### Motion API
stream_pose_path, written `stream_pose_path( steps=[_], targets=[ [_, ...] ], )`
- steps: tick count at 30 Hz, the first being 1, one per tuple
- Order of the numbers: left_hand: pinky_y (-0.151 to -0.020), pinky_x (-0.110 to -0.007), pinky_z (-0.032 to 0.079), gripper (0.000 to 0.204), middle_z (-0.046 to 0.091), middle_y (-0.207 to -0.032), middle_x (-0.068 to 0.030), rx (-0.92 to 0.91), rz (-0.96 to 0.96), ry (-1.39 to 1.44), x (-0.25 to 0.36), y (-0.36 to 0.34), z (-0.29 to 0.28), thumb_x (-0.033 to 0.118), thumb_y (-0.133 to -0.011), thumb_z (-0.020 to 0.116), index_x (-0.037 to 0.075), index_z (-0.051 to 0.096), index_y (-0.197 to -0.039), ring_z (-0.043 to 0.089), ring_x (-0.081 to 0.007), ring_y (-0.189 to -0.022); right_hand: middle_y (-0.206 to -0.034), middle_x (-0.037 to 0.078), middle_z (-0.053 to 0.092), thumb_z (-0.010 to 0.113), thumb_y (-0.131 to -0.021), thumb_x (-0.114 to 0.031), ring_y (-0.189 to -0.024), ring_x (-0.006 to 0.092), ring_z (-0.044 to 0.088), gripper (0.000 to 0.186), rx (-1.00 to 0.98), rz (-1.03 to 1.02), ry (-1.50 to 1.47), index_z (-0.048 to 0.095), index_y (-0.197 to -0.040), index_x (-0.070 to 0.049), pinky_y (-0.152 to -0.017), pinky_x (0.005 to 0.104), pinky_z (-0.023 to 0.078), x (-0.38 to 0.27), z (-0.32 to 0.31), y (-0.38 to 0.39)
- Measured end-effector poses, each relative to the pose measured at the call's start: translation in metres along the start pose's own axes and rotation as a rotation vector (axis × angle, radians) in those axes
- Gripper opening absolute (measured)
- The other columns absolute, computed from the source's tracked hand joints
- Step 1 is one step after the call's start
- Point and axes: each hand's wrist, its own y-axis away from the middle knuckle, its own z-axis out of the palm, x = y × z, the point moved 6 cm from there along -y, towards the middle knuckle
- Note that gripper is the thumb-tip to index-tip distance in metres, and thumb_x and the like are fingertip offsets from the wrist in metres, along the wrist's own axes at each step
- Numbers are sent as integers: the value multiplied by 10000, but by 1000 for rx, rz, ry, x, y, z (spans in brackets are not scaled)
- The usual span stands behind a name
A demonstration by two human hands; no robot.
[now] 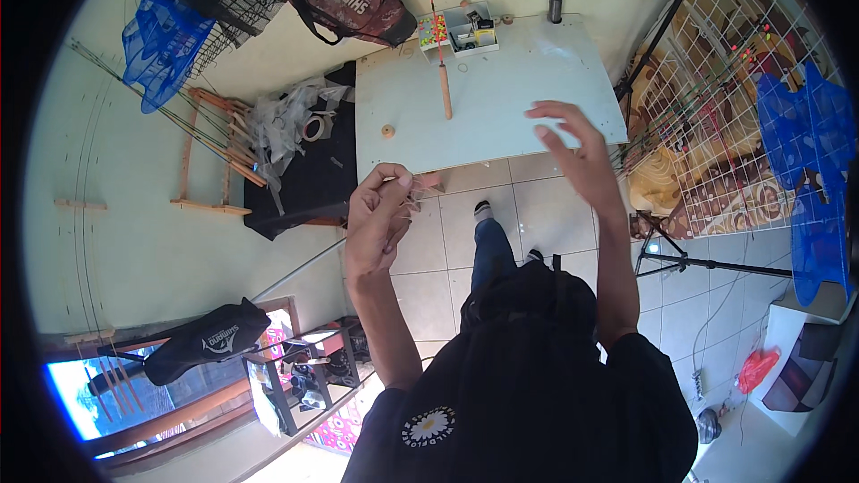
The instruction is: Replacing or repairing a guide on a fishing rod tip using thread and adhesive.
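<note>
Strands [420, 190] pinched in left hand [378, 219], right hand [580, 156] spread

The person's left grip is closed, thumb and forefinger pressed together on what look like fine, pale strands, too small and blurred to tell exactly. These show beside the fingertips, in front of the near edge of the pale worktop [510, 94], seen against the floor tiles [456, 255]. The right grip is wide open and empty, thumb apart from the curved fingers, over the worktop's near right part.

On the worktop lies a rod handle [446, 94] of wood-like colour, with a small round piece [387, 131] to its left. Farther back sit a white box [474, 46] of small items, a tray of bright beads [434, 29] just beside it, and a dark spool [555, 7].
</note>
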Motion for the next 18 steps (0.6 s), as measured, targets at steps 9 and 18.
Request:
stream_pose_path(
  steps=[9, 18],
  targets=[
    [-336, -154, 165, 122, 639, -740, -46, -1, -12, -116, 2, 2, 5, 122, -931, 608, 32, 551, -989, 287, 40, -384, -932, 93, 709, 676, -848, -141, -858, 139, 655, 260, -453, 114, -364, 674, -1060, 9, -864, 300, 476, -44, 85, 20],
    [-334, -145, 170, 93, 693, -907, -122, 60, 53, -295, 4, 4, -23, 123, -939, 590, 42, 553, -964, 268, 53, -386, -779, 90, 662, 618, -891, -55, -810, 145, 663, 97, -190, 226, -584, 623, -912, 41, -784, 259, 506, -15, 25, 16]
  ],
)
